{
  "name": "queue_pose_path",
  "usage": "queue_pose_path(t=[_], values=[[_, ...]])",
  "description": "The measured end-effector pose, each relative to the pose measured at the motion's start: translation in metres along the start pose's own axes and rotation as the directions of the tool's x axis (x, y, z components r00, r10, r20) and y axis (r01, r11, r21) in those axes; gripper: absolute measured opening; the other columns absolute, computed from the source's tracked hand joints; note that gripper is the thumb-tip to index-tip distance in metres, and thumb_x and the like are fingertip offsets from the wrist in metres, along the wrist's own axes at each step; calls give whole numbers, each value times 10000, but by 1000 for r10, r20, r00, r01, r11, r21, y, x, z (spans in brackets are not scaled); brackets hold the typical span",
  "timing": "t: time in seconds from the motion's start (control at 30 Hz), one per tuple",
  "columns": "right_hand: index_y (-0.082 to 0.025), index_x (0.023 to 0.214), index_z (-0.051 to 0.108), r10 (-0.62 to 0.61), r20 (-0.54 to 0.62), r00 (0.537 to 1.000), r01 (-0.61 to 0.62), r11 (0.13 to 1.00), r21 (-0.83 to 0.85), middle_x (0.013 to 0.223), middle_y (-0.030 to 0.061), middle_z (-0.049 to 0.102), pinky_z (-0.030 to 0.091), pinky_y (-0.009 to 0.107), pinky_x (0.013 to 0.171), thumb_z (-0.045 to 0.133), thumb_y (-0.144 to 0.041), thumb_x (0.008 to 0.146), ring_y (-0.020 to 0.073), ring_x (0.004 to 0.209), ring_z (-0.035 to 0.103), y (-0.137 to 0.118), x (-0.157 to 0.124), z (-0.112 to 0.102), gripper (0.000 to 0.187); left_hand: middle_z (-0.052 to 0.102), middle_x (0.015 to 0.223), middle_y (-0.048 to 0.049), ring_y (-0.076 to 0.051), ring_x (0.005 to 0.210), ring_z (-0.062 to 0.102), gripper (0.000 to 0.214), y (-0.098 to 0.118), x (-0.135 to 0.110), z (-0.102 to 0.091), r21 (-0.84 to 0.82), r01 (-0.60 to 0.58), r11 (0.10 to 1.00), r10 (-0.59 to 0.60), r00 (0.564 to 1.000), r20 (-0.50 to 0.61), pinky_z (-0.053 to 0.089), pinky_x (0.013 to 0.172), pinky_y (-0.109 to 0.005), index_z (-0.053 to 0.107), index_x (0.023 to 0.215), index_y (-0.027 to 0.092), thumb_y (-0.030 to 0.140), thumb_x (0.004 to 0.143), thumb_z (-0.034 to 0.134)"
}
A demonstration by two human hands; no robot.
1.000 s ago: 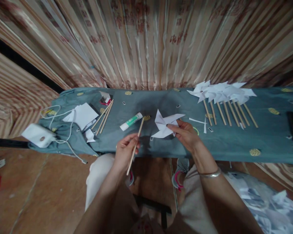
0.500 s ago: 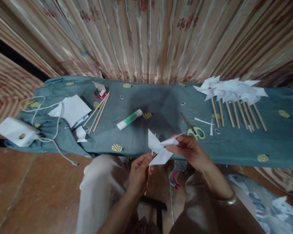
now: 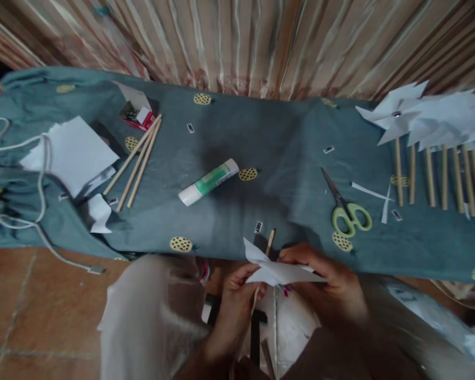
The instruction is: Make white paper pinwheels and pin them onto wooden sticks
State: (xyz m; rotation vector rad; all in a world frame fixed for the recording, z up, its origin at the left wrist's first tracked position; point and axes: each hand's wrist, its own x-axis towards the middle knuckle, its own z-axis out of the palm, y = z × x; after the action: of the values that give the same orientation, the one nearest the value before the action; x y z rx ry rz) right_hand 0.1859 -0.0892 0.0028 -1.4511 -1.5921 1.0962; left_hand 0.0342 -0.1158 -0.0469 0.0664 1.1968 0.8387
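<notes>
A white paper pinwheel (image 3: 283,273) is between my hands at the table's front edge, turned nearly edge-on. Its wooden stick (image 3: 271,241) pokes up behind the paper. My left hand (image 3: 239,295) is closed around the stick and the paper's left side. On the other side, my right hand (image 3: 326,279) grips the pinwheel's right blades, its fingertips partly hidden by the paper. Green-handled scissors (image 3: 346,211) lie beyond my right hand, beside thin paper strips (image 3: 370,191). A glue stick (image 3: 209,182) rests on the cloth ahead of my left hand.
Several finished pinwheels (image 3: 439,119) lie in an overlapping row at the right. At the left are a stack of white paper (image 3: 73,153), 3 wooden sticks (image 3: 136,163), an open small box (image 3: 138,113) and a white cable (image 3: 43,195). A patterned green cloth (image 3: 261,126) covers the table.
The view has moved closer to the table. The pinwheel has tilted from facing me to nearly edge-on and come lower, with both hands still on it.
</notes>
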Motion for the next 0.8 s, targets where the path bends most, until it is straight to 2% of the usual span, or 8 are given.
queue_pose_path(t=[0.13, 0.3, 0.5, 0.67, 0.8], values=[[-249, 1000, 665, -121, -62, 991, 116, 990, -80, 926, 39, 719, 533, 283, 734, 605, -147, 876, 184, 862, 676, 8, 2, 4, 172, 495, 472, 47, -59, 488, 395, 270, -3, 2, -6, 50, -35, 998, 33, 999, 41, 329, 521, -185, 739, 647, 142, 392, 628, 838], [-246, 1047, 654, -186, -92, 978, 168, 970, -175, 940, 43, 727, 536, 310, 759, 580, -93, 872, 196, 898, 671, 11, 8, 7, 244, 531, 509, 39, -56, 503, 410, 360, -5, 5, -11, 76, -61, 995, 57, 997, 50, 350, 536, -183, 738, 623, 153, 489, 607, 866], [-200, 1134, 614, -305, -64, 950, 286, 935, -212, 960, 60, 725, 539, 337, 806, 585, 15, 818, 193, 892, 666, 12, 10, 8, 383, 554, 519, 34, -63, 512, 438, 301, -9, 8, -19, 152, -101, 983, 91, 993, 69, 375, 551, -188, 768, 671, 172, 465, 671, 836], [-174, 1130, 610, -305, -64, 950, 283, 930, -233, 959, 76, 719, 545, 332, 805, 589, 49, 794, 194, 904, 661, 11, 10, 9, 403, 545, 508, 34, -69, 507, 430, 292, -9, 8, -19, 157, -80, 984, 71, 995, 64, 377, 547, -195, 756, 644, 172, 454, 676, 825], [-178, 1129, 612, -330, -69, 942, 304, 919, -250, 946, 71, 726, 548, 320, 792, 580, 58, 791, 188, 882, 677, 11, 12, 10, 413, 519, 487, 35, -78, 513, 439, 328, -6, 8, -17, 166, -72, 984, 64, 996, 54, 384, 552, -201, 701, 550, 165, 448, 663, 824]])
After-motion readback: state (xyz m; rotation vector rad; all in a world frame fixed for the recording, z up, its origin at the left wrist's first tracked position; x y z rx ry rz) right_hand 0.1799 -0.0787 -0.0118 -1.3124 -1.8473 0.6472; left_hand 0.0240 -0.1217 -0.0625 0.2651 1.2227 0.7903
